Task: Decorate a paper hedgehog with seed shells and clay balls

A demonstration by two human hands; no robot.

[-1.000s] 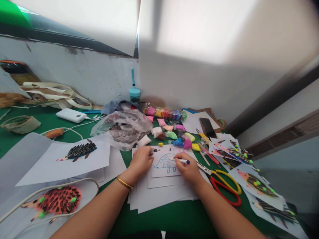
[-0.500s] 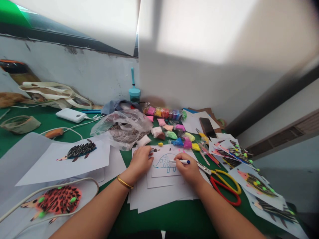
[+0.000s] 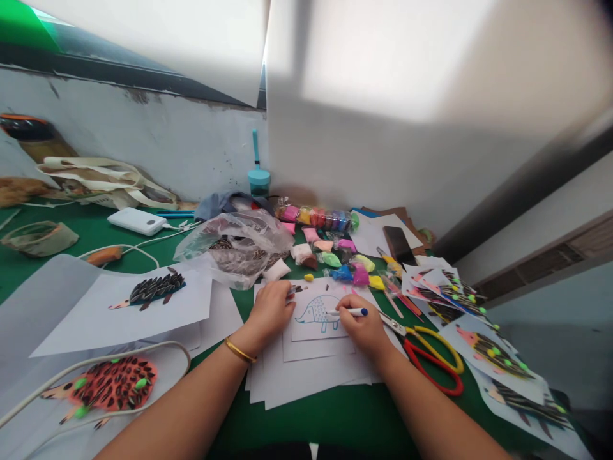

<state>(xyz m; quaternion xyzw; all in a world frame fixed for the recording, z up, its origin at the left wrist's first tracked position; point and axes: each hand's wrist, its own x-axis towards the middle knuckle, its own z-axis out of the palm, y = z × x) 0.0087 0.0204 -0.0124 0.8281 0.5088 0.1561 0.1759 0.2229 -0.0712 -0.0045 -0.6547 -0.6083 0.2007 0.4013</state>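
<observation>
A hedgehog outlined in blue, its body partly filled with small marks, is on a small white sheet in front of me. My right hand grips a white marker with a dark blue end, its tip over the hedgehog's body. At the drawing's left edge, my left hand rests on the paper with its fingers curled. Something small and greyish shows at those fingertips, too hidden to name. A few sunflower seeds and a yellow bit of clay lie just beyond.
Scissors with red and yellow handles lie right of my hand. Behind the paper are clay packets and a plastic bag of seeds. Seed-covered hedgehog pictures lie on the right, more on the left beside a white cable.
My right hand and the marker have shifted very slightly over the hedgehog's body. My left hand stays in place.
</observation>
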